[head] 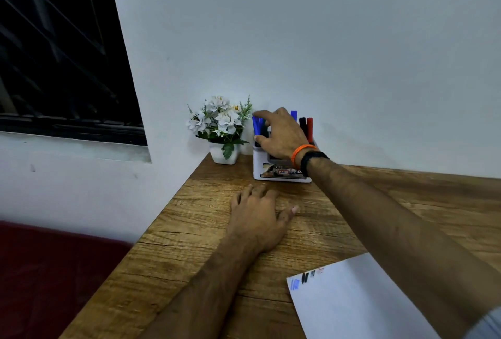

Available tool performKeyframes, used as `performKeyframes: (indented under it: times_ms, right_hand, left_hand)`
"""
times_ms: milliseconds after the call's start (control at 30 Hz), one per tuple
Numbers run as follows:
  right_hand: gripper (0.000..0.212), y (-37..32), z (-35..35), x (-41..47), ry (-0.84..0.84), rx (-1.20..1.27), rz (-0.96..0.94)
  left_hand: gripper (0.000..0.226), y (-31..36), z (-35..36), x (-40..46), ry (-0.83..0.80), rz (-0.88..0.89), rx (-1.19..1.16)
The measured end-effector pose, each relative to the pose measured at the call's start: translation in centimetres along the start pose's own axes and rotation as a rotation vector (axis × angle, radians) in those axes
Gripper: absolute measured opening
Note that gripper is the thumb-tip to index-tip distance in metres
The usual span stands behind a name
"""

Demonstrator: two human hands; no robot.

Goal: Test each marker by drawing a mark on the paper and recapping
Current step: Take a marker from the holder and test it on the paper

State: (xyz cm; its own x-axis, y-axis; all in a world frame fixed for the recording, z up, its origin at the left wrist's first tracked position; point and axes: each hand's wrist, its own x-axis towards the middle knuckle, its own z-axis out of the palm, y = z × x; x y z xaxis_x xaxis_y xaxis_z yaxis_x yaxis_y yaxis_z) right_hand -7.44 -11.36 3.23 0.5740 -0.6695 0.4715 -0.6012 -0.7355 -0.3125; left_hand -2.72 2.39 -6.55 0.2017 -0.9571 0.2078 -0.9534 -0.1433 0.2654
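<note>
A white marker holder stands against the wall at the back of the wooden table. It holds blue markers on its left side, another blue one behind, and a black marker and a red marker on the right. My right hand reaches over the holder, with forefinger above and thumb below a blue marker on the left, pinching it. My left hand rests flat on the table in front of the holder. The white paper lies at the near right, with small blue, black and faint red marks at its top-left corner.
A small white pot of white artificial flowers stands just left of the holder, against the wall. The table's left edge runs diagonally, with a dark red seat below it. A dark barred window fills the upper left.
</note>
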Motion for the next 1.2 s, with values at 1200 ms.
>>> performKeyframes:
  times_ms: [1200]
  right_hand:
    - [0.026, -1.3, -7.8, -15.3, 0.108, 0.948, 0.338]
  left_hand:
    - [0.066, 0.5, -0.9, -0.3, -0.018, 0.004, -0.049]
